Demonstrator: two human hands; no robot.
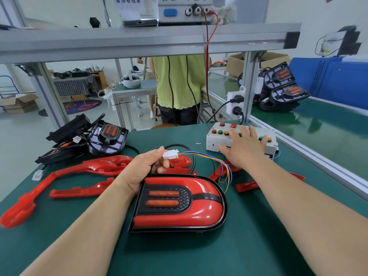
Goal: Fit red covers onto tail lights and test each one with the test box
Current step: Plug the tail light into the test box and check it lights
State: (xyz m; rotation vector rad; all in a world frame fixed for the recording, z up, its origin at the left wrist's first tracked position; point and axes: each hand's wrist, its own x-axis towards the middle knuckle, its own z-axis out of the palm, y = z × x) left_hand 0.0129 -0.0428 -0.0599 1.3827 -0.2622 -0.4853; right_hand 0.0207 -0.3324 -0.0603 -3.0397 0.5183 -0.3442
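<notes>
Plainly the testing step is in hand. The tail light (179, 204), its red cover already seated, lies flat at lower centre on the green counter (249, 236), lens up, so its two orange bars face the person while the buttons are worked; the bars show no clear glow.

The hands are apart. The left hand (145, 168), at centre just above the lamp's upper left corner, curls its fingers round the white connector (170, 155) and holds it off the counter. I judge this keeps the plug and the coloured wires (223, 162) joined and slack. The right hand (243, 148), fingers straight and spread, lies over the white test box (214, 141) at centre right, hiding some of its red, green and amber buttons. Whether it presses one I cannot tell.

Loose red covers (59, 176) lie spread across the left and middle of the counter, within reach. Bare tail lights (107, 136) are heaped at upper left as waiting stock, and another stack (282, 90) sits on the green belt at upper right.

Nothing on the counter is binned. A cardboard box (236, 63) stands open at upper right behind the frame post, and more cartons (18, 102) sit on the floor at far left; their contents are hidden.
</notes>
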